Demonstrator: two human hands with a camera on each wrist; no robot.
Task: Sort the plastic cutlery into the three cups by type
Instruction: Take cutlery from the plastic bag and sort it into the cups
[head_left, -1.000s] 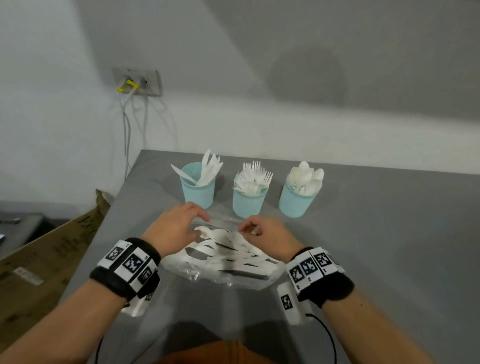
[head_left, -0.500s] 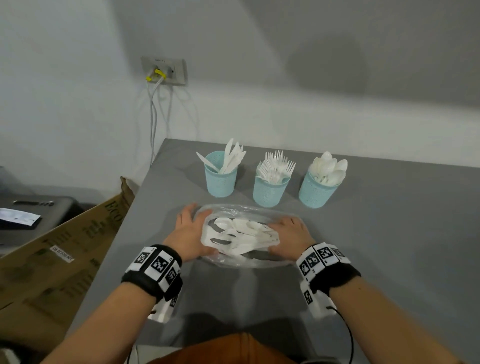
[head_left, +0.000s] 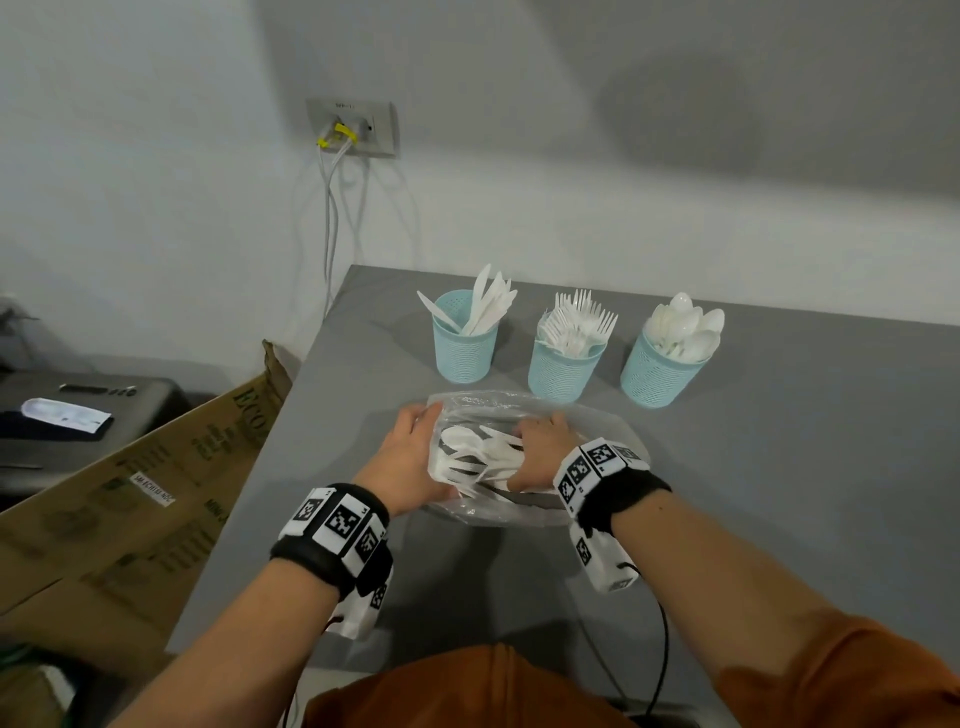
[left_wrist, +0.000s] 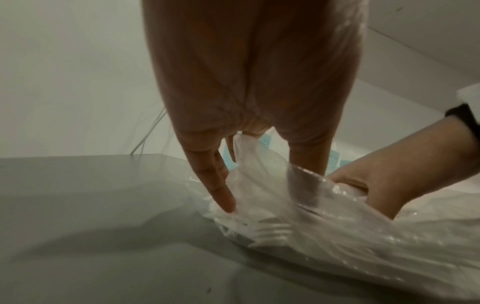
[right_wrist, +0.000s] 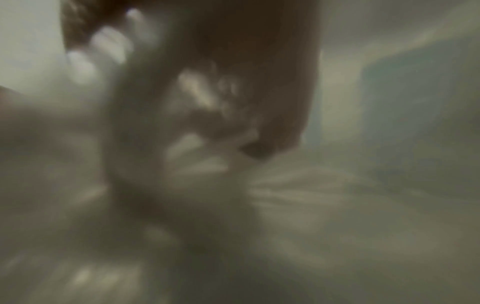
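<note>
Three light-blue cups stand in a row at the back of the grey table (head_left: 779, 467): knives cup (head_left: 465, 348), forks cup (head_left: 563, 369), spoons cup (head_left: 657, 371). In front of them lies a clear plastic bag (head_left: 597, 431) holding several white cutlery pieces (head_left: 478, 452). My left hand (head_left: 415, 447) pinches the bag's left edge; in the left wrist view its fingers (left_wrist: 223, 197) point down and the thumb sits behind the film. My right hand (head_left: 540, 452) grips the bundle from the right, its fingers curled into the bag (left_wrist: 324, 236). The right wrist view is too blurred to read.
The table's left edge runs close to my left arm, with a cardboard box (head_left: 130, 493) below it. A wall socket with cables (head_left: 353, 127) is behind the table's corner. A dark device (head_left: 78, 410) sits further left. Bare grey tabletop lies to the right.
The loose spread of cutlery on the film has been gathered into a tight bundle. Both hands have closed in on the bag from either side, nearer the cups.
</note>
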